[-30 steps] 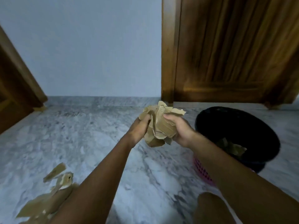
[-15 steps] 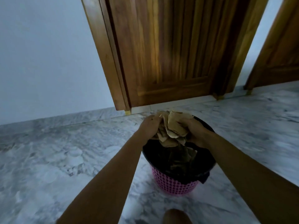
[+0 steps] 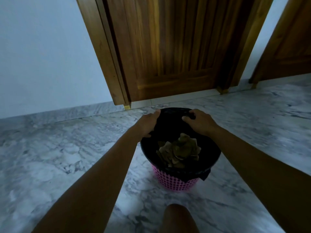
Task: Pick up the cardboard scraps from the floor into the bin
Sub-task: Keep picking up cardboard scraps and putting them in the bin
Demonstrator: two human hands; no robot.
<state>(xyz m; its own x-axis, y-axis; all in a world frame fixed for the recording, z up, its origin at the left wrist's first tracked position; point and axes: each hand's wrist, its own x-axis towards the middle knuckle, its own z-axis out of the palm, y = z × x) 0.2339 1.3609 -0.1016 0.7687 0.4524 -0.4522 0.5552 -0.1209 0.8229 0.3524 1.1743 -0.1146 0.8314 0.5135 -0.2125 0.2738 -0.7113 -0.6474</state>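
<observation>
A pink mesh bin (image 3: 175, 182) with a black liner stands on the marble floor in front of me. A crumpled wad of brown cardboard scraps (image 3: 180, 152) lies inside it. My left hand (image 3: 148, 123) hovers over the bin's left rim, fingers relaxed, holding nothing. Over the far right part of the rim is my right hand (image 3: 198, 121), palm down, fingers loosely bent and empty. No loose scraps show on the floor in this view.
A wooden door (image 3: 168, 47) stands shut just behind the bin, and a second wooden door (image 3: 289, 47) is at the right. Grey marble floor (image 3: 67, 157) spreads to both sides. My knee (image 3: 178, 219) is at the bottom edge.
Both hands carried the wad of scraps to the right over the bin and let go of it. It now lies inside, and the hands have spread apart, empty.
</observation>
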